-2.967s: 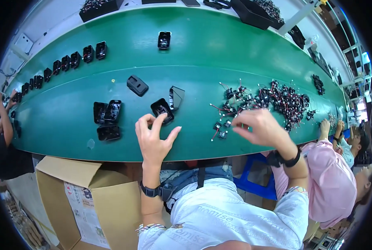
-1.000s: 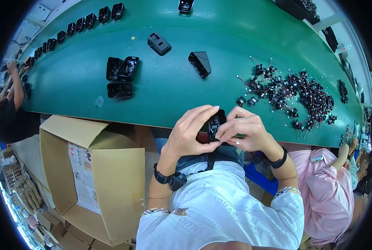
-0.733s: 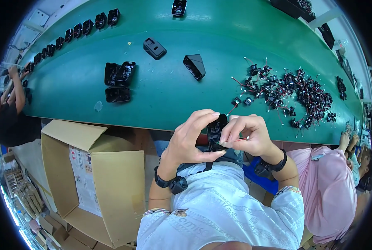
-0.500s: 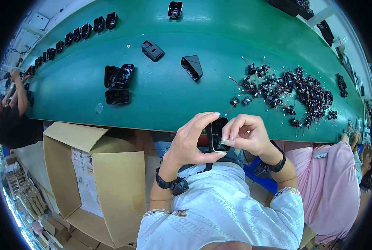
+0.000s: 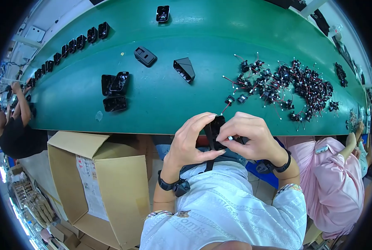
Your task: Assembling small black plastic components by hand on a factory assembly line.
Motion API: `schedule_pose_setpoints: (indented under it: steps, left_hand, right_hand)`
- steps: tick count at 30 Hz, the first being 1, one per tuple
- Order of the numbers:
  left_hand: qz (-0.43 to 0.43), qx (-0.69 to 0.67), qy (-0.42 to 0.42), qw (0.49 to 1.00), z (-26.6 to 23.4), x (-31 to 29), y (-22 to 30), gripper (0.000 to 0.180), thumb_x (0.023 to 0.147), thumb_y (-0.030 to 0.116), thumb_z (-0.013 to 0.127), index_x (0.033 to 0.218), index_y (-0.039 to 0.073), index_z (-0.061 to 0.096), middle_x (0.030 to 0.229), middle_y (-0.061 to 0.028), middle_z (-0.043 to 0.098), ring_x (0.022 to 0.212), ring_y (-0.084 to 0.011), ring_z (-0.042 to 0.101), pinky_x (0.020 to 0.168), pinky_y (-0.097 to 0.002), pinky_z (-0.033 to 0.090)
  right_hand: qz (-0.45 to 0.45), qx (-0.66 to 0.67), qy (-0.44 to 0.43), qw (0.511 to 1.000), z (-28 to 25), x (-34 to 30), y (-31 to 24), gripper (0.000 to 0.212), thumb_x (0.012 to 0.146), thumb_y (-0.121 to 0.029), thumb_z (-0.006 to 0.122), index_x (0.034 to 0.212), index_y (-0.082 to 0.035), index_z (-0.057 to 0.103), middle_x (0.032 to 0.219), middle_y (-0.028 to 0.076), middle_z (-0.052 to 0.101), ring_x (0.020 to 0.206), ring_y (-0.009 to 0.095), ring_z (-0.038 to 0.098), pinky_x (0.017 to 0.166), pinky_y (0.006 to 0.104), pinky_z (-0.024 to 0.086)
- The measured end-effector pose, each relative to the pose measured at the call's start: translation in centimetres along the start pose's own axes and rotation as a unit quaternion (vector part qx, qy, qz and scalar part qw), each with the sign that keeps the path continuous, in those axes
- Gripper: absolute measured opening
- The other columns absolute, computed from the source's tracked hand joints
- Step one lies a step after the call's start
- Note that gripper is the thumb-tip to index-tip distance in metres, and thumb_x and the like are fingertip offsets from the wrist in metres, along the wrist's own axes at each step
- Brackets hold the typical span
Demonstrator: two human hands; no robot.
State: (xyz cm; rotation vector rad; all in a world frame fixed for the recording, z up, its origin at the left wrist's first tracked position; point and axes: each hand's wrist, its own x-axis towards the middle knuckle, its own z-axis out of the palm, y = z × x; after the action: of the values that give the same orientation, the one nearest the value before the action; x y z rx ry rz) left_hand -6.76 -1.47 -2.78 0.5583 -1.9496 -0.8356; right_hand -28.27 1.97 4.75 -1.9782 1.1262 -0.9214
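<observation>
My left hand (image 5: 190, 141) grips an open black plastic housing (image 5: 216, 127) by its sides, just off the near edge of the table. At the housing's right side my right hand (image 5: 252, 135) has thumb and forefinger pinched together. A small white connector (image 5: 230, 138) pokes out between those fingertips; whatever else they hold is covered by the fingers. The inside of the housing is dark and partly hidden. Beyond my hands, a heap of small black parts with red wires and white plugs (image 5: 311, 89) lies on the table to the right.
Across the green table (image 5: 152, 112) sit three black housings (image 5: 115, 104) on the left, a black shell (image 5: 145, 56), an angled housing (image 5: 184, 70) and a long row of housings (image 5: 81, 41). A cardboard box (image 5: 123, 200) stands left of me. Other people sit on both sides.
The fingers of my right hand have turned and curled further beside the housing. The white connector now shows at the fingertips, and the red wire no longer shows. The whole view has shifted slightly.
</observation>
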Motion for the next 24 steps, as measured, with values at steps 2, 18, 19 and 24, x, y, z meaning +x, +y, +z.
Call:
schedule_pose_setpoints:
  steps: [2, 18, 19, 24]
  left_hand:
    - [-0.005, -0.008, 0.004, 1.0, -0.2, 0.0, 0.3, 0.091, 0.062, 0.027, 0.097, 0.138, 0.002, 0.052, 0.128, -0.0211, 0.066, 0.114, -0.0355, 0.068, 0.093, -0.0408, 0.057]
    - [-0.072, -0.095, 0.002, 0.993, -0.4, -0.6, 0.8, 0.092, 0.062, 0.03, 0.098, 0.138, 0.002, 0.053, 0.128, -0.0194, 0.067, 0.113, -0.0344, 0.069, 0.094, -0.0404, 0.057]
    - [-0.062, -0.076, 0.005, 0.995, -0.4, -0.3, 0.7, 0.092, 0.063, 0.031, 0.098, 0.138, 0.003, 0.052, 0.128, -0.0195, 0.067, 0.113, -0.0347, 0.069, 0.094, -0.0411, 0.057]
    - [-0.022, -0.07, 0.021, 0.997, -0.2, 0.1, 0.1, 0.091, 0.063, 0.028, 0.098, 0.138, 0.004, 0.052, 0.128, -0.0205, 0.067, 0.115, -0.0357, 0.068, 0.096, -0.0428, 0.057]
  right_hand:
    - [0.0, 0.068, 0.02, 0.997, -0.3, 0.2, -0.1, 0.013, 0.078, 0.003, 0.077, 0.087, -0.005, 0.073, 0.089, 0.007, 0.075, 0.077, 0.018, 0.068, 0.068, 0.0301, 0.052]
    - [-0.016, 0.146, 0.099, 0.984, 2.5, -1.3, 1.3, 0.017, 0.077, 0.005, 0.079, 0.087, -0.007, 0.072, 0.089, 0.009, 0.078, 0.071, 0.015, 0.062, 0.068, 0.0287, 0.045]
    - [-0.017, 0.146, 0.099, 0.984, 2.9, -1.6, 1.0, 0.017, 0.077, 0.005, 0.079, 0.087, -0.007, 0.072, 0.089, 0.009, 0.078, 0.071, 0.015, 0.062, 0.068, 0.0287, 0.045]
    - [0.023, 0.089, 0.183, 0.979, 4.4, -2.1, 0.9, 0.021, 0.077, 0.005, 0.077, 0.094, -0.006, 0.074, 0.093, 0.007, 0.078, 0.076, 0.018, 0.064, 0.072, 0.0297, 0.052]
